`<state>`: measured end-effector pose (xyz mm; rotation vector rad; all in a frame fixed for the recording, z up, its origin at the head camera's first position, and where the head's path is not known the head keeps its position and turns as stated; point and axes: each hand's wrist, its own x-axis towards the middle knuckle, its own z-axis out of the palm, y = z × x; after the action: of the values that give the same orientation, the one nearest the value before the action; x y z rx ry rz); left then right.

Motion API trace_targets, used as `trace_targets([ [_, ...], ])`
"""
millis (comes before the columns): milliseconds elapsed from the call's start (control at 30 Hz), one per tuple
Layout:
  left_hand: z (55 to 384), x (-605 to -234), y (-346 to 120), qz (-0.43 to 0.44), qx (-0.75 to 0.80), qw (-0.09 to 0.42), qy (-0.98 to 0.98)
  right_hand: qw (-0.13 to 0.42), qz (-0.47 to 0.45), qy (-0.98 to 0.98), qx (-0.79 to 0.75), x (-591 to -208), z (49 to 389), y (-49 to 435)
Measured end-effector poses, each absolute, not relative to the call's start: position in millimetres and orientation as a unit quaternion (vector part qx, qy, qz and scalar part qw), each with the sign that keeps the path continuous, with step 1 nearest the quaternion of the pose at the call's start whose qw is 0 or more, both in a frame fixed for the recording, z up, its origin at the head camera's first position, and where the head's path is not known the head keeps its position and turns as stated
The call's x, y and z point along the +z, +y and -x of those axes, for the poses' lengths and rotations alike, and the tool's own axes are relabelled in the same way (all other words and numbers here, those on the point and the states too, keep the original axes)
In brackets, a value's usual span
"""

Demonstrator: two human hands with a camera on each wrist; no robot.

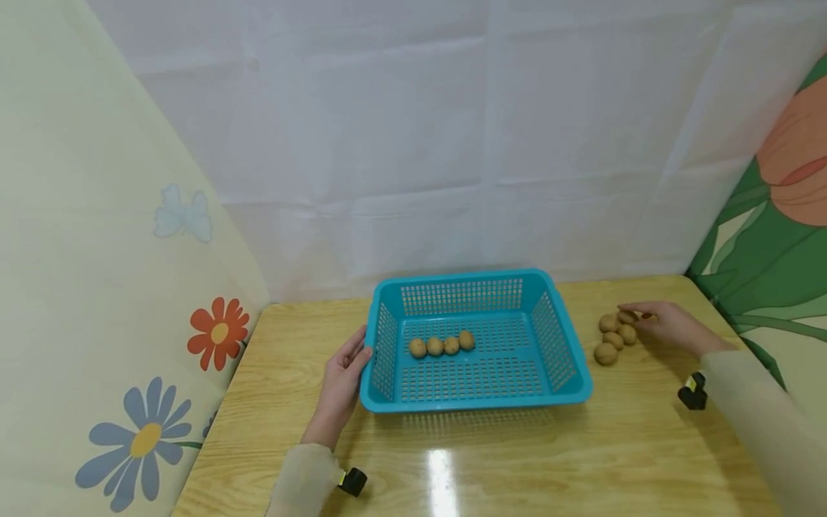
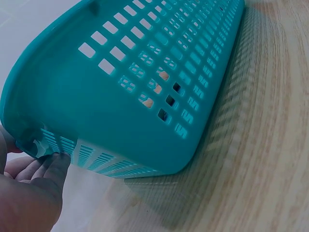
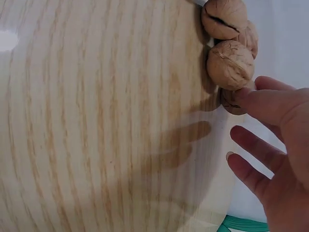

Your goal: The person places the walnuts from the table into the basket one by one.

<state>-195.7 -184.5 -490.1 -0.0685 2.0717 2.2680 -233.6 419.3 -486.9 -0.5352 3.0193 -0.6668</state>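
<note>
A blue plastic basket [image 1: 477, 406] with grid-like holes stands on the table, a short row of walnuts [image 1: 435, 347] on its floor. My left hand [image 1: 340, 380] grips the left rim of the basket, thumb on top and fingers beneath the edge, as the left wrist view shows too. To the right of the basket lies a small cluster of walnuts [image 1: 606, 353]. At its far end my right hand [image 1: 675, 327] pinches one walnut [image 3: 232, 102] between thumb and forefinger, the other fingers held apart. That walnut is partly hidden behind the thumb and a neighbouring walnut.
The wood-grain table [image 1: 491, 459] reaches back to a white cloth [image 1: 388, 143]. A flower-printed sheet [image 1: 97, 287] hangs at the left and another printed sheet [image 1: 788, 251] at the right. Small black wrist cameras sit on both sleeves.
</note>
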Motion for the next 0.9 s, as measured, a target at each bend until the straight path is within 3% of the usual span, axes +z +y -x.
trace_targets([
  [233,195.8,-490.0,-184.3,0.021,0.738,0.037,0.673,-0.012,0.168,0.960,-0.223,-492.1,231.7,421.7],
  [900,194.8,-489.7,-184.4,0.023,0.738,0.035,0.673,0.022,0.057,0.949,-0.308,-475.0,203.9,415.1],
])
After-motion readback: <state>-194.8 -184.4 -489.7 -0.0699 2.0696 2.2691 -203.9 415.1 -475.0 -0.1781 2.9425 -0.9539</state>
